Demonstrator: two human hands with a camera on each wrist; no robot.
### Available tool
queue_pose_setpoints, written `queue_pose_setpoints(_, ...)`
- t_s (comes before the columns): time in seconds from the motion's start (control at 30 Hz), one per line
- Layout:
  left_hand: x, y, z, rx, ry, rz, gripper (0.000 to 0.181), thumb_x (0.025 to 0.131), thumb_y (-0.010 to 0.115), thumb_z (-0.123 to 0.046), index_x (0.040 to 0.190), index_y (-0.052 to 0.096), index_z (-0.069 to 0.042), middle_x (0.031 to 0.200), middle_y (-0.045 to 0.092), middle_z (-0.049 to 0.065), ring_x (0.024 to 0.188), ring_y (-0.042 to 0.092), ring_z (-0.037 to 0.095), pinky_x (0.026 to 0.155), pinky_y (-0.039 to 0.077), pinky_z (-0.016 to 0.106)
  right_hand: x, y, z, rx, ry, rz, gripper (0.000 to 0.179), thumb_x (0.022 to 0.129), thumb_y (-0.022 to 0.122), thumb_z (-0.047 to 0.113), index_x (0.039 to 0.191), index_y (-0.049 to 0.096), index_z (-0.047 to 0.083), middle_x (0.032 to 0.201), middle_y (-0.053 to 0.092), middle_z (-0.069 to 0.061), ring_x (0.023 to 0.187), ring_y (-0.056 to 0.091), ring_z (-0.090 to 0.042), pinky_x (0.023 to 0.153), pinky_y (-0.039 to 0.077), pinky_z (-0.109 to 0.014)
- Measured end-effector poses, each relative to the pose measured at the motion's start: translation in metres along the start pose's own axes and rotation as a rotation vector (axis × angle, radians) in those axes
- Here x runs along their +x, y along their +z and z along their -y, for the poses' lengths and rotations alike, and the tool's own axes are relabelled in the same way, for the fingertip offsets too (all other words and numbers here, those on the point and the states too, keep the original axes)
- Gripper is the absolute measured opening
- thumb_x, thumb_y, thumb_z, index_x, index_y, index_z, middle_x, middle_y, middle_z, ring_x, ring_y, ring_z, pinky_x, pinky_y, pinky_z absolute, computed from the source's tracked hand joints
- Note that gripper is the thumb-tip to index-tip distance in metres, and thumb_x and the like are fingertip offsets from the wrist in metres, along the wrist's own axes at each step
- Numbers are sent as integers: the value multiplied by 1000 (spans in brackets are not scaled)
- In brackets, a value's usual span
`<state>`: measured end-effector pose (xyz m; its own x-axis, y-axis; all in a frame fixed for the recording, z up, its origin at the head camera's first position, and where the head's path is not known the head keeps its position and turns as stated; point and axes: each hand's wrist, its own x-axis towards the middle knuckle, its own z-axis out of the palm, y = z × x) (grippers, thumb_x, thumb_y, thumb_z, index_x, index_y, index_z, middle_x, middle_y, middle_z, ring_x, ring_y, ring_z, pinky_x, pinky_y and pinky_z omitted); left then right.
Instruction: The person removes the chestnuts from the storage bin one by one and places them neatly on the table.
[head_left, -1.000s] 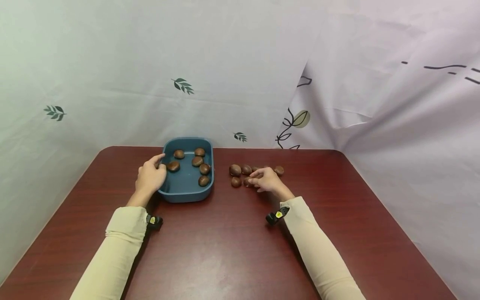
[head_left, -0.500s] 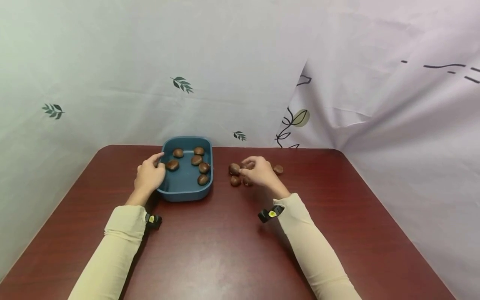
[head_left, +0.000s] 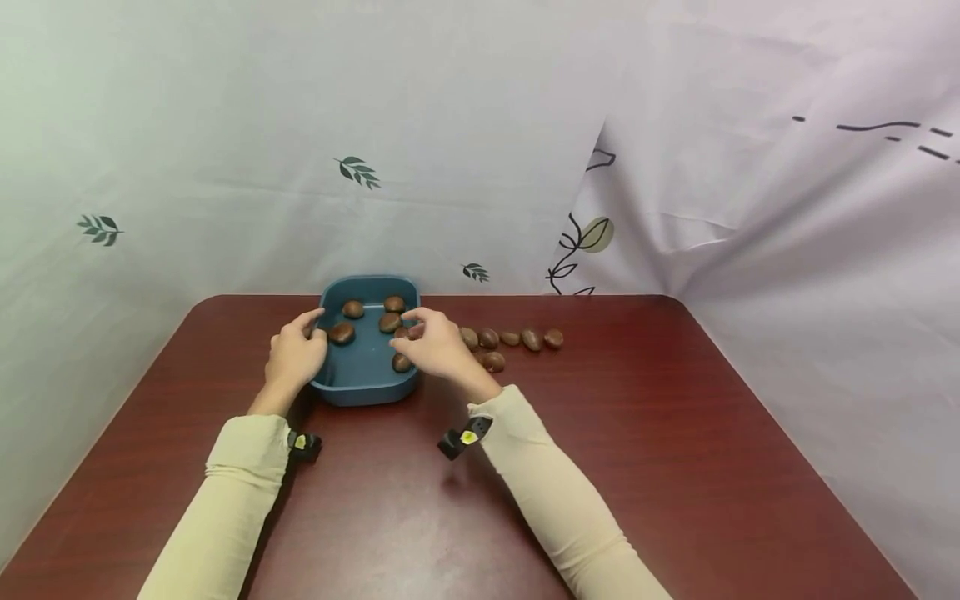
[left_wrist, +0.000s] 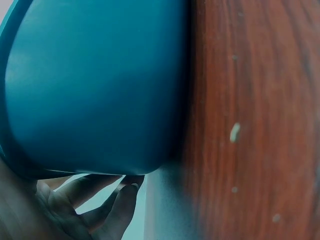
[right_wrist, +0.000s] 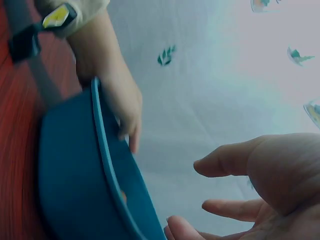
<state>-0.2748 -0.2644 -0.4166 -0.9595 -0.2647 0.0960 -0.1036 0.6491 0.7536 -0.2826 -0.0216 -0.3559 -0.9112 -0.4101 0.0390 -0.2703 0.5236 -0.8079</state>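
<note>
A blue plastic bin (head_left: 363, 394) stands at the back left of the table, with several brown chestnuts (head_left: 342, 333) inside. My left hand (head_left: 295, 354) holds its left side. In the left wrist view, the fingers (left_wrist: 120, 207) lie along the outer wall; the right wrist view shows the thumb over the rim. My right hand (head_left: 435, 343) hovers at the bin's right side, partly covering chestnuts there. In the right wrist view, its thumb and fingers are spread apart with nothing visible between them. Right of the bin, more chestnuts (head_left: 532, 339) lie in a row, with others in front.
The dark red table (head_left: 360, 500) ends just behind the bin, against a pale curtain (head_left: 465, 125) with leaf prints. Another curtain fold (head_left: 787, 292) runs along the right side. Small light specks (left_wrist: 235, 132) mark the tabletop beside the bin.
My right hand has moved left from the loose chestnuts to the bin's right side, uncovering the row behind it. My left hand stays at the bin's left side.
</note>
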Motion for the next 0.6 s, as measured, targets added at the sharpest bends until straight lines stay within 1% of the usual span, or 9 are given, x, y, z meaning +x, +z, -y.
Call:
queue_pose_setpoints(0.13,0,-1,1,2,-4,2,54,101,35,-21,155,39,-20,145,48,26,50,32,22,44,26,34,5,15,10,-7,13,17,45,92,70,27,133,58,13,114,64,-11,90,62,-19,72,50,-33)
queue_pose_setpoints(0.23,0,-1,1,7,-7,-1,54,101,35,-21,155,39,-20,145,48,26,52,35,23,45,27,34,9,26,15,-22,38,19,49,92,70,29,135,56,11,124,62,-12,101,61,-21,80,50,-35)
queue_pose_setpoints(0.37,-1,0,1,5,-9,-1,54,101,36,-21,155,39,-19,145,48,26,51,35,24,44,28,35,12,39,17,-63,80,26,60,92,70,33,143,49,9,140,55,-10,120,56,-24,93,49,-38)
queue_pose_setpoints(0.5,-1,0,0,2,-8,-1,54,101,36,-20,154,39,-19,145,48,26,50,34,24,44,28,35,15,46,18,-119,107,50,67,92,69,36,148,43,10,145,51,-10,127,52,-27,97,47,-41)
queue_pose_setpoints(0.6,-1,0,-1,2,-2,-6,54,101,35,-21,154,39,-19,145,48,26,51,35,24,44,27,34,17,48,18,-147,119,58,68,93,69,37,149,41,9,145,51,-9,129,50,-28,98,46,-42)
